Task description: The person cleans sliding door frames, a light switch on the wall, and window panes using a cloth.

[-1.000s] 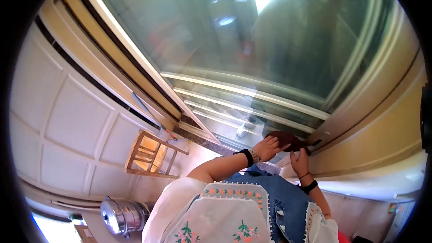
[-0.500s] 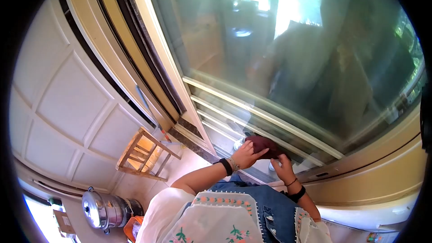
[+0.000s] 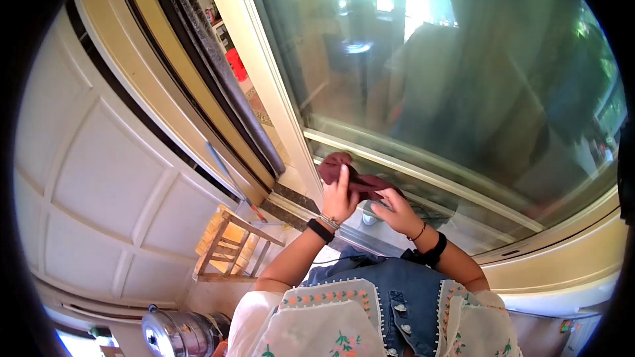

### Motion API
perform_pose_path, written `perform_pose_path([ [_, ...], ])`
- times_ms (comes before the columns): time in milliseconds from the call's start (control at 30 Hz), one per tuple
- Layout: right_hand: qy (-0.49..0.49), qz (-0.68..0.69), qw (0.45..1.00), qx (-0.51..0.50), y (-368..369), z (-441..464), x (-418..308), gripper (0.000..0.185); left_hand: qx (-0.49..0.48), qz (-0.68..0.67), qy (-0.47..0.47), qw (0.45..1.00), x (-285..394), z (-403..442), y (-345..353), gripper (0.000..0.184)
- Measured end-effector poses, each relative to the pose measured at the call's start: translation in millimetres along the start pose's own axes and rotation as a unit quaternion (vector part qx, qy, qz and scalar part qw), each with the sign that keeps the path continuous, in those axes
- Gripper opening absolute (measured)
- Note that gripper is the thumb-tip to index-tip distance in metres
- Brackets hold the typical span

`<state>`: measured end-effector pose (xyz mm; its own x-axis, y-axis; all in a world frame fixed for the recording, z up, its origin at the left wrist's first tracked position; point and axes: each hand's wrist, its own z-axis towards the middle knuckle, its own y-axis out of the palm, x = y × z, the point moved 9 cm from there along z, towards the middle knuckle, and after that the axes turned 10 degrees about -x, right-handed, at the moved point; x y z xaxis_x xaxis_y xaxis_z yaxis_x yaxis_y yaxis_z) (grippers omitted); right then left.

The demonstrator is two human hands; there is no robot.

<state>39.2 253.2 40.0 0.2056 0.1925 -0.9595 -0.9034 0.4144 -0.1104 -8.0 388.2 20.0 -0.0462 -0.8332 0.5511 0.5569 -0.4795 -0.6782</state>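
Observation:
A dark maroon cloth point(image 3: 360, 184) lies bunched against the lower part of a glass door point(image 3: 423, 86), near its left frame. My left hand point(image 3: 338, 199) presses one end of the cloth to the door, its index finger stretched over the fabric. At the cloth's right end, my right hand point(image 3: 397, 213) pinches its edge between thumb and fingers. Light horizontal bars point(image 3: 423, 173) cross the lower door just above and to the right of my hands.
A small wooden chair point(image 3: 231, 246) stands at the left near a thin stick point(image 3: 231, 178). White panelled wall point(image 3: 99, 178) fills the far left. A large metal pot point(image 3: 182, 332) is at the lower left. A red object point(image 3: 236, 65) shows through the door gap.
Both hands and the cloth have moved left along the door to its left frame. The gap beside the frame has widened, and the view has shifted.

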Motion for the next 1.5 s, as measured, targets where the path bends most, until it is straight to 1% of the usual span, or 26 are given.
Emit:
perform_pose_path([
  [33, 0.007, 0.005, 1.0, -0.005, 4.0, 6.8, 1.6, 0.036, 0.021, -0.023, -0.025, 0.999, -2.0, 4.4, -11.9, 0.079],
  [100, 0.015, 0.015, 1.0, 0.004, 6.3, 13.9, 8.6, 0.038, 0.019, -0.039, -0.012, 0.999, -11.6, 10.1, -9.2, 0.079],
  [200, -0.016, -0.028, 0.999, 0.001, 9.3, 16.8, 20.2, 0.039, 0.045, 0.041, 0.074, 0.995, -4.3, 4.8, -4.3, 0.081],
  [233, -0.017, -0.029, 0.999, 0.008, 7.7, 15.6, 20.8, 0.039, 0.042, 0.04, 0.079, 0.995, -8.8, 0.7, 2.0, 0.081],
  [300, 0.014, -0.036, 0.999, 0.004, 7.7, 10.3, 26.2, 0.039, -0.031, -0.008, 0.009, 0.999, -28.7, -3.7, 25.6, 0.081],
  [333, 0.014, -0.034, 0.999, 0.009, 5.4, 6.5, 28.8, 0.039, 0.05, 0.058, 0.1, 0.992, -11.4, -7.3, 18.3, 0.082],
  [367, 0.026, -0.05, 0.998, 0.008, 3.0, 1.2, 35.1, 0.04, 0.048, 0.058, 0.102, 0.992, -10.9, -10.8, 24.1, 0.082],
  [433, 0.034, -0.067, 0.997, 0.008, -2.8, -10.0, 37.4, 0.04, -0.005, 0.039, 0.06, 0.997, -12.9, -16.1, 38.1, 0.081],
  [467, 0.076, -0.091, 0.993, 0.009, -6.4, -18.0, 42.6, 0.037, 0.008, 0.056, 0.076, 0.996, -5.6, -19.8, 39.5, 0.079],
  [500, 0.118, -0.115, 0.986, 0.009, -9.7, -26.2, 47.1, 0.033, -0.028, 0.027, 0.042, 0.998, -9.8, -21.7, 50.8, 0.077],
  [600, 0.099, -0.084, 0.991, 0.011, -19.4, -45.5, 62.1, 0.032, -0.049, 0.005, 0.043, 0.998, 2.8, -35.1, 72.1, 0.075],
  [667, 0.079, -0.027, 0.996, 0.005, -26.0, -63.3, 66.4, 0.034, -0.098, 0.035, 0.065, 0.992, 15.0, -47.3, 98.5, 0.081],
  [700, 0.079, -0.029, 0.996, 0.004, -31.0, -73.5, 68.0, 0.034, -0.119, 0.029, 0.068, 0.99, 29.0, -50.4, 103.3, 0.077],
  [767, 0.112, -0.021, 0.993, 0.018, -44.8, -100.2, 81.7, 0.036, -0.091, 0.015, 0.125, 0.988, 66.3, -56.3, 104.6, 0.067],
  [800, 0.091, -0.01, 0.995, 0.031, -51.5, -112.2, 80.8, 0.036, -0.111, 0.0, 0.141, 0.984, 83.0, -58.5, 109.0, 0.064],
  [833, 0.093, -0.01, 0.995, 0.031, -57.9, -125.5, 84.1, 0.036, -0.111, -0.002, 0.14, 0.984, 91.8, -60.8, 114.9, 0.064],
  [900, 0.156, -0.039, 0.985, 0.059, -74.8, -157.0, 96.0, 0.034, -0.178, 0.012, 0.204, 0.963, 121.8, -74.9, 138.5, 0.062],
  [933, 0.161, -0.038, 0.985, 0.059, -79.9, -170.0, 95.5, 0.034, -0.203, 0.017, 0.208, 0.957, 133.4, -79.9, 146.2, 0.061],
  [1033, 0.148, -0.023, 0.984, 0.094, -100.7, -206.7, 89.5, 0.031, -0.208, 0.016, 0.232, 0.95, 161.3, -88.1, 167.2, 0.061],
  [1100, 0.114, -0.012, 0.982, 0.15, -117.4, -231.9, 85.9, 0.027, -0.218, 0.018, 0.229, 0.949, 178.5, -91.2, 178.9, 0.062],
  [1167, 0.123, 0.005, 0.98, 0.157, -126.7, -250.0, 67.6, 0.025, -0.259, 0.054, 0.226, 0.938, 198.2, -94.6, 192.7, 0.061],
  [1233, 0.176, 0.009, 0.969, 0.174, -140.0, -277.1, 73.8, 0.022, -0.222, 0.036, 0.251, 0.942, 218.7, -96.2, 196.5, 0.063],
  [1300, 0.183, 0.0, 0.968, 0.172, -145.2, -291.3, 59.8, 0.02, -0.266, 0.041, 0.222, 0.937, 226.8, -102.4, 215.7, 0.066],
  [1367, 0.072, 0.07, 0.971, 0.219, -148.8, -296.1, 27.5, 0.023, -0.254, 0.034, 0.226, 0.94, 241.4, -106.3, 224.6, 0.066],
  [1433, 0.096, 0.045, 0.971, 0.212, -152.7, -310.0, 22.2, 0.027, -0.241, 0.027, 0.232, 0.942, 254.5, -108.6, 234.3, 0.066],
  [1500, 0.141, 0.012, 0.96, 0.242, -158.9, -325.2, 15.7, 0.028, -0.231, 0.024, 0.231, 0.945, 266.9, -112.7, 243.0, 0.066],
])
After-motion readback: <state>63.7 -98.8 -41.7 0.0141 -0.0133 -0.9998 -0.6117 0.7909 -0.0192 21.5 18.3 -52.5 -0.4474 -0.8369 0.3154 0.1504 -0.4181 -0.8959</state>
